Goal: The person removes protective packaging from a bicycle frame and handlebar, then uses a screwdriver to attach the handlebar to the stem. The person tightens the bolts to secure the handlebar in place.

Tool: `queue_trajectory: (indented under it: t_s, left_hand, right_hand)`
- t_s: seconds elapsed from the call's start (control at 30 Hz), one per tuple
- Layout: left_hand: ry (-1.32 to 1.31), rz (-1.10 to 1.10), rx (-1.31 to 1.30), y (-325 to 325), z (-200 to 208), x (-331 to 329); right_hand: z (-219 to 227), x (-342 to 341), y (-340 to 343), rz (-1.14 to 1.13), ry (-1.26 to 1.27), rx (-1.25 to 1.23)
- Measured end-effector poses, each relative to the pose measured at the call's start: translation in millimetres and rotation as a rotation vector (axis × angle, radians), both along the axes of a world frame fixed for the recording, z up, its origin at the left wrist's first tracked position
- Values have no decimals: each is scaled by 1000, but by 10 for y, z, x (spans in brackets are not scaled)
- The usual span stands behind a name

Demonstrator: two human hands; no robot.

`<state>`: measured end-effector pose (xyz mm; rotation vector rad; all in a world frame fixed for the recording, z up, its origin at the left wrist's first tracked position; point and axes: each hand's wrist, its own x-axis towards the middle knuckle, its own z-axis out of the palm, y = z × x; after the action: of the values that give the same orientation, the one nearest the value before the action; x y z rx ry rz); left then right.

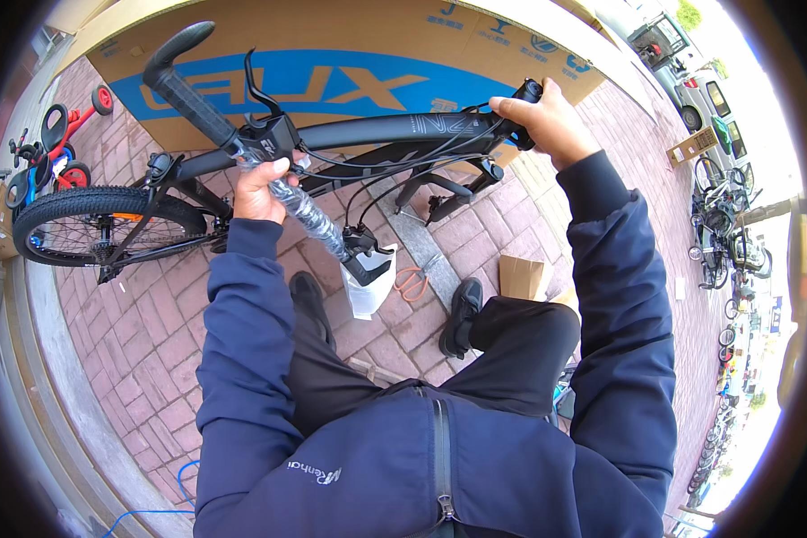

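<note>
My left hand is closed around a black handlebar wrapped in clear plastic. The bar slants across the bicycle, its rubber grip and brake lever at the upper left, its other end low near my feet. Cables run from it toward the black bicycle frame. At the frame's front end, my right hand grips the head tube, thumb on the near side; some fingers are hidden. The rear wheel lies to the left. Below the frame shows the fork, partly covered.
A large cardboard box stands behind the bicycle. White wrapping, an orange cord and a small cardboard piece lie on the brick paving. Red children's bikes stand far left; parked bicycles and a van are right.
</note>
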<state>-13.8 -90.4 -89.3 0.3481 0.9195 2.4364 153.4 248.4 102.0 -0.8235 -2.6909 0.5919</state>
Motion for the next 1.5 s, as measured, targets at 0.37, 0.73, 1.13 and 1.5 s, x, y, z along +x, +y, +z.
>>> queue_trajectory:
  t_s: [0.37, 0.73, 1.13, 1.5]
  left_hand:
    - [10, 152, -19, -129, 100, 7]
    - [-55, 337, -120, -734, 21, -142]
    - [-95, 260, -135, -625, -125, -265]
    - [-36, 233, -144, -599, -98, -172]
  right_hand:
    - [534, 202, 221, 499, -301, -217]
    - [701, -8, -66, 841, -573, 76]
    - [205, 79, -151, 578, -254, 257]
    - [141, 218, -205, 511, -39, 228]
